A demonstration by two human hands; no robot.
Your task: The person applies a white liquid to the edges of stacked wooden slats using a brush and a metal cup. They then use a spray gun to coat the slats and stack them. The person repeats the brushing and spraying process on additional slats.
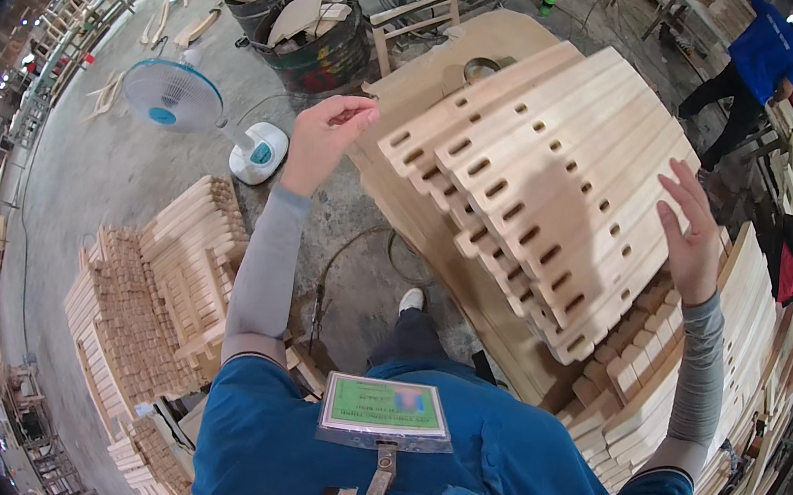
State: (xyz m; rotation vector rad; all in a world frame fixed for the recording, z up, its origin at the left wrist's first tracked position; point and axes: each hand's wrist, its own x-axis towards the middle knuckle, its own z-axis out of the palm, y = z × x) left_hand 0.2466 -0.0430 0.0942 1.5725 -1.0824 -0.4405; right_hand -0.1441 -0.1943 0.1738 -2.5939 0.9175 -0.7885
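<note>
A bundle of several pale wooden slats with rows of slots and holes (pixel 544 177) lies tilted on a wooden bench top (pixel 439 65) in front of me. My left hand (pixel 326 135) presses against the bundle's near left end, fingers bent around the slat ends. My right hand (pixel 690 234) lies flat and spread against the bundle's right edge. Both hands square the slats between them. Below the bundle, more stacked slats (pixel 638 376) sit under my right forearm.
A stack of short wooden pieces (pixel 164 288) stands on the floor at my left. A blue and white floor fan (pixel 177 97) sits beyond it. Dark bins of wood scraps (pixel 305 24) stand at the back. A person in a blue shirt (pixel 760 65) works at far right.
</note>
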